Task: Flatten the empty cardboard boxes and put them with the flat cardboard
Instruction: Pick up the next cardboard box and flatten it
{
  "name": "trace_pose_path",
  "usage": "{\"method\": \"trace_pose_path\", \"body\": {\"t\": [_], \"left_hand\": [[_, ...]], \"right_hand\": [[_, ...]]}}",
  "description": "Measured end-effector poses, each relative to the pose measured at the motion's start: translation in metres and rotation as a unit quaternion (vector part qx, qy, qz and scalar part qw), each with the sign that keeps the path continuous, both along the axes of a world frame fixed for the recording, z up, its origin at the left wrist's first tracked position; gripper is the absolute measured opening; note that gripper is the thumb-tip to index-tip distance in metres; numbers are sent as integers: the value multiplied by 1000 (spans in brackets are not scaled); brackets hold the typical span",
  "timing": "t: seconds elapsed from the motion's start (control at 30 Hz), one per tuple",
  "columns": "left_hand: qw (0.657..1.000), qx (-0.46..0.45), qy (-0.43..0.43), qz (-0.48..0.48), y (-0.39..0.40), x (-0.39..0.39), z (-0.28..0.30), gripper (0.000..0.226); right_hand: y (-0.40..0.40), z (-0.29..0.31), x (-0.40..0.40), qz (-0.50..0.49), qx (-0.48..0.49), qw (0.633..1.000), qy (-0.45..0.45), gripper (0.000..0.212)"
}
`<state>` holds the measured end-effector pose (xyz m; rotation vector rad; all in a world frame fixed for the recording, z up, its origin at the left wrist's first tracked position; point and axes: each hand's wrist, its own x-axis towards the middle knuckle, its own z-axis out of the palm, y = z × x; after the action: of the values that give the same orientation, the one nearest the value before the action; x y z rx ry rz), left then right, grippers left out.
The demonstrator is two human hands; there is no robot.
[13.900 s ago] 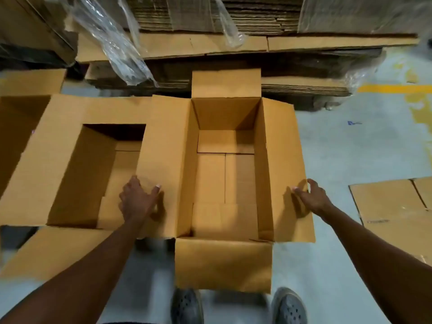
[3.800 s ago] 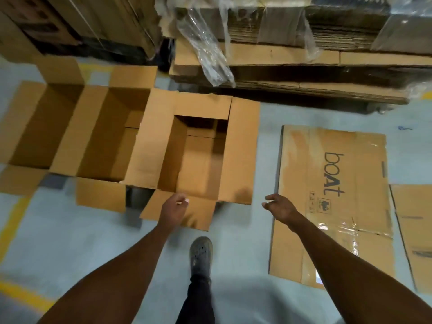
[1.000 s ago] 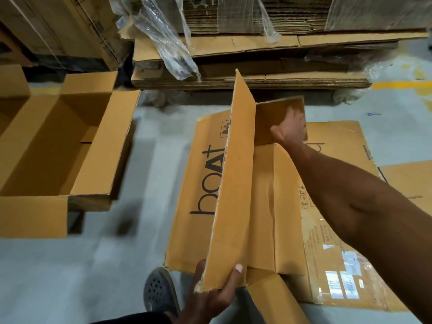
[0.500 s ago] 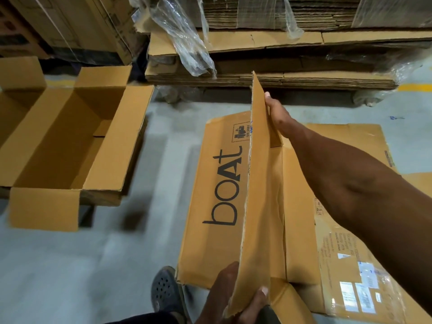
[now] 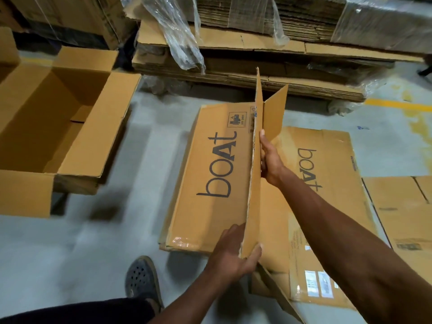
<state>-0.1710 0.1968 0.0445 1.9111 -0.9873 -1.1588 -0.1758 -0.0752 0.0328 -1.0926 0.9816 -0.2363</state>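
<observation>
I hold a collapsed brown cardboard box (image 5: 253, 183) on edge, nearly upright, over the floor. My left hand (image 5: 233, 253) grips its near bottom corner, thumb on the right face. My right hand (image 5: 268, 157) presses flat against its right side, about halfway up. A loose flap sticks out at the top right. Under it lies a flat cardboard (image 5: 210, 174) printed "boat", and a second flat "boat" sheet (image 5: 332, 183) lies to the right. An open, empty box (image 5: 58, 118) stands at the left.
Stacked flat cardboard on a pallet (image 5: 257, 54) with loose plastic wrap (image 5: 177, 36) runs along the back. More flat cardboard (image 5: 402, 206) lies at the far right. My shoe (image 5: 142, 279) is on the grey floor below the sheets.
The box I hold has closed from half open to nearly flat. My right hand slid down from its top edge to its middle. An earlier box lies flattened on the floor.
</observation>
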Motion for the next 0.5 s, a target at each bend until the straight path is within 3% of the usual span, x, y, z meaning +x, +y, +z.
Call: {"method": "trace_pose_path", "body": {"t": [0.07,0.17,0.23,0.27,0.33,0.37,0.43,0.47,0.5], "left_hand": [[995,75,13,-68,-12,-5,-8,67],[983,21,24,-179,-22,-11,-23,95],[977,-1,24,-214,-19,-1,-33,104],[982,-5,-10,-190,-14,10,-36,94],[991,-54,-124,0,-3,45,-47,55],[973,-67,-168,142,8,67,-62,44],[909,48,-132,392,32,106,-79,64],[871,142,-28,469,44,118,-87,89],[844,208,88,487,56,124,-96,110]], "right_hand": [[12,-1,-29,-3,11,1000,22,91],[30,1,-66,-24,43,998,29,74],[41,2,-91,-57,67,996,21,46],[46,3,-106,-81,59,995,22,30],[60,5,-126,-94,82,991,45,40],[76,20,-131,-105,70,990,57,50],[97,45,-135,-153,77,985,14,68],[108,63,-133,-191,104,976,-24,80],[113,60,-139,-214,114,968,-69,87]]}}
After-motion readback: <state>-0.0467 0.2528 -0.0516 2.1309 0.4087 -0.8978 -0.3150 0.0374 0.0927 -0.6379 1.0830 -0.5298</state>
